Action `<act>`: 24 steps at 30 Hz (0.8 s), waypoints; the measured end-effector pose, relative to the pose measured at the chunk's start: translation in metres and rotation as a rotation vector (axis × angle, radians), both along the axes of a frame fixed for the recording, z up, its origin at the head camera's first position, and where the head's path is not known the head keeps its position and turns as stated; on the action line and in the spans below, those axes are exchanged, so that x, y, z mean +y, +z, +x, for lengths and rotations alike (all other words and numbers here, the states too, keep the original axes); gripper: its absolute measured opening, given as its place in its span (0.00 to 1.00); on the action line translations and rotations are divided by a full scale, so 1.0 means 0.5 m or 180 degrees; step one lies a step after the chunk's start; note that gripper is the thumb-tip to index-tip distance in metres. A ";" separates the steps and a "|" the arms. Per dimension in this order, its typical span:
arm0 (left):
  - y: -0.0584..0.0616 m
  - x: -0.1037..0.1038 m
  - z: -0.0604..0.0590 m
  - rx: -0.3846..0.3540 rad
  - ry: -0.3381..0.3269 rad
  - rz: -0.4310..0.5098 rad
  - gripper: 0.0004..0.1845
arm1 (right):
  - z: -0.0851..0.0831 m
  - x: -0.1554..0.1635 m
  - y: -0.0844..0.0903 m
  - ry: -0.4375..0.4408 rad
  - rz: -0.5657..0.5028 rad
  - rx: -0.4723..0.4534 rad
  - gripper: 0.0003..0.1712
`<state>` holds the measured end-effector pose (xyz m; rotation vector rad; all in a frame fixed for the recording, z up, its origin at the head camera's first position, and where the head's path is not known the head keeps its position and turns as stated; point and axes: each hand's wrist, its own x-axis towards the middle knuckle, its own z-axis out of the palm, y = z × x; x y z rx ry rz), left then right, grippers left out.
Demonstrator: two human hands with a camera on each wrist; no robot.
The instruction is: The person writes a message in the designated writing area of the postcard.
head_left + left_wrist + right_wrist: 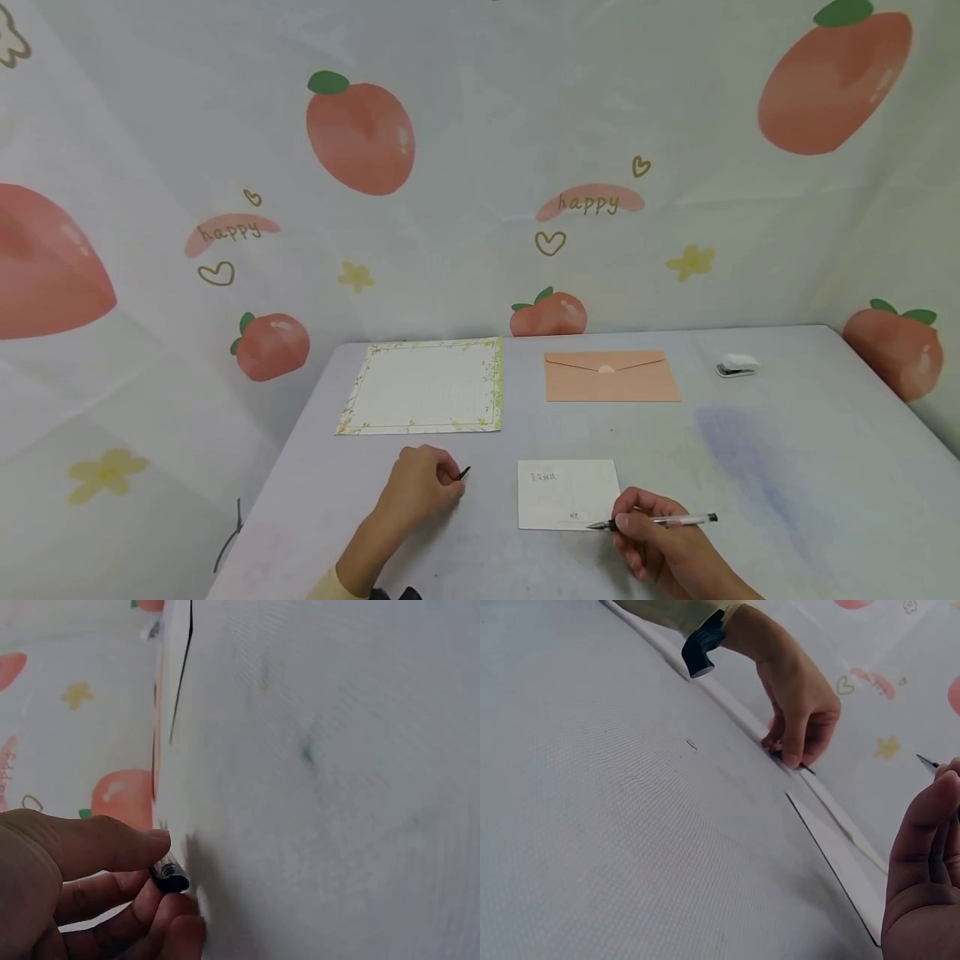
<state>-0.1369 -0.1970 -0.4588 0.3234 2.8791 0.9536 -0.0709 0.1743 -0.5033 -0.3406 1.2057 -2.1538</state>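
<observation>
In the head view, my right hand (667, 540) grips a clear gel pen (686, 520) whose tip points left over the lower right part of a white card (551, 496). Small handwriting stands at the card's top left, with another mark near its bottom edge. To the left of the card, my left hand (422, 490) pinches a dark pen cap (464, 472) between thumb and fingers, low over the table. The left wrist view shows the cap's black end (172, 882) close up. In the right wrist view, the pen's tip (928, 761) shows past the fingers.
Behind the left hand lies a sheet of letter paper (427, 387) with a floral border. A peach envelope (611, 386) lies beyond the card. Farther right is a small white device, perhaps a mini stapler (737, 365). A fruit-print curtain (465, 250) hangs behind the table (780, 417).
</observation>
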 end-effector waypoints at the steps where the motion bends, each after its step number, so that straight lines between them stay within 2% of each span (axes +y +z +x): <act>1: 0.002 0.001 0.003 0.0039 -0.0055 0.0017 0.05 | 0.001 0.000 -0.001 -0.0008 0.0006 -0.0003 0.16; 6: 0.019 0.010 0.021 0.0054 -0.0347 0.0176 0.04 | 0.004 0.003 -0.004 -0.0056 0.0031 -0.0043 0.16; 13: 0.042 0.043 0.051 -0.0196 -0.0664 0.0599 0.04 | 0.006 0.007 -0.001 -0.0083 -0.0009 -0.0122 0.17; 18: 0.039 0.071 0.068 -0.0270 -0.0874 0.0818 0.03 | 0.005 0.008 0.002 -0.0071 -0.0014 -0.0119 0.19; 24: 0.032 0.101 0.083 -0.0196 -0.1095 0.0939 0.04 | 0.007 0.003 -0.001 -0.0023 -0.0147 -0.0068 0.18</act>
